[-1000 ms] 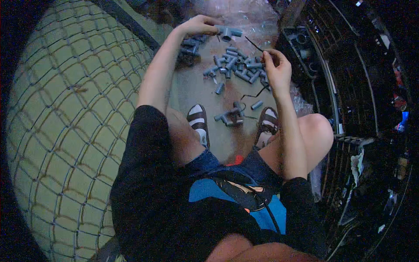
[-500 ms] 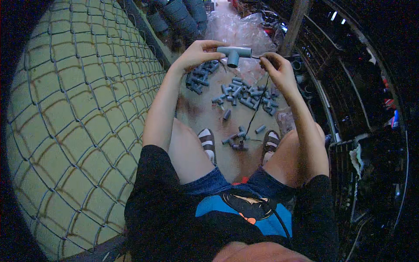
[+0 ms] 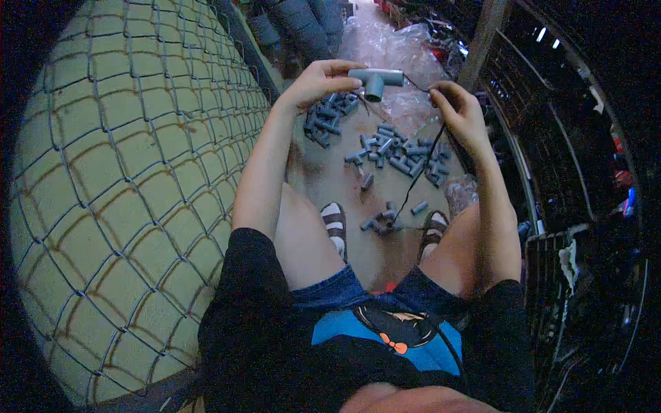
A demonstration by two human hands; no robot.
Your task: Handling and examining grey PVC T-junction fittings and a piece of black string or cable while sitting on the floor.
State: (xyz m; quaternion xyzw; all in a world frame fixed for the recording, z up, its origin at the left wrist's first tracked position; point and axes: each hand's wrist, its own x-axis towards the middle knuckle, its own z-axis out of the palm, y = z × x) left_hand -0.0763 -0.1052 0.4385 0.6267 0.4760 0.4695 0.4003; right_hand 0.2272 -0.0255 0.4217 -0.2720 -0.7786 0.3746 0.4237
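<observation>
A grey T-shaped pipe fitting (image 3: 376, 80) is pinched by its left end between the thumb and fingers of my left hand (image 3: 323, 84); its short branch points down. Out of its right end comes a dark string (image 3: 417, 170), which runs to my right hand (image 3: 460, 109). My right fingers are closed on that string, a little to the right of the fitting. From there the string hangs down to a small group of grey fittings (image 3: 383, 219) on the floor between my feet.
Beyond my feet lie a loose spread of grey fittings (image 3: 403, 153) and a denser pile (image 3: 328, 118). A chain-link fence (image 3: 138, 193) runs along my left. Dark racks (image 3: 544, 131) line the right. Clear plastic bags (image 3: 396, 48) and large grey pipes (image 3: 296, 27) are at the back.
My right hand has moved right, away from the fitting, and more string now shows between them. The left hand still holds the fitting. The whole view has shifted slightly.
</observation>
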